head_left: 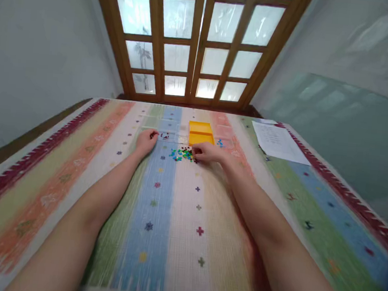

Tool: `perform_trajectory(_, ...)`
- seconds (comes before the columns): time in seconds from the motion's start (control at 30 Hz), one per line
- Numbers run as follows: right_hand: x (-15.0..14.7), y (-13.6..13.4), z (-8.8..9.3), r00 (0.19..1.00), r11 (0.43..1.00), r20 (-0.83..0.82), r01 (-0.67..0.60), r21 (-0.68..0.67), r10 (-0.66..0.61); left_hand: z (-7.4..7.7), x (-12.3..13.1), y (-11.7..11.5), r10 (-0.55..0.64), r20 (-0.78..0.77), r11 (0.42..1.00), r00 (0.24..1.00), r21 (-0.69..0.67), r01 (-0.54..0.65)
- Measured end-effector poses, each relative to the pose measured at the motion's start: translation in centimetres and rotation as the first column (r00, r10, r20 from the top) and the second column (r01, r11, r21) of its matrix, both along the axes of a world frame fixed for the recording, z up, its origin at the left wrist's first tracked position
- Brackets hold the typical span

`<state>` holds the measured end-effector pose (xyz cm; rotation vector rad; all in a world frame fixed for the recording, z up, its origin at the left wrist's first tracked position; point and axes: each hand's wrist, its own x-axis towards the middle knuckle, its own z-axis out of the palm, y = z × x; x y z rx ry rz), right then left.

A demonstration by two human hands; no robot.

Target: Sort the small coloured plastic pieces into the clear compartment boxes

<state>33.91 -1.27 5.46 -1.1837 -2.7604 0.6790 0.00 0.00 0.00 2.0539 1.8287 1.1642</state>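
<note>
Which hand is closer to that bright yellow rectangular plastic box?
Right. The right hand is by the near edge of the yellow box; the left hand is farther away, off to its left.

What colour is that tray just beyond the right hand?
The tray is yellow-orange; the head view shows it best.

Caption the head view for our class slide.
Right hand at a pile of small colourful pieces, left hand nearby, yellow container beyond, on striped cloth.

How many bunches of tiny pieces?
3: a mixed pile by the right hand, dark red bits near the left hand, blue bits beside the yellow box. Some may be hidden.
</note>
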Motion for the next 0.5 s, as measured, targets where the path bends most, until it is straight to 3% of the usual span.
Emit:
perform_trajectory(0.3, -1.1, -0.7, 0.4, 0.991, 0.992, 0.130, -0.054, 0.112, 0.039, 0.2, 0.1, -0.3, 0.009, -0.035, 1.000, 0.999, -0.002, -0.009)
perform_trajectory(0.5, -0.8, -0.4, 0.1, 0.999, 0.998, 0.039, -0.010, 0.061, 0.007, 0.3, 0.1, -0.5, 0.021, -0.044, 1.000, 0.999, -0.020, -0.022)
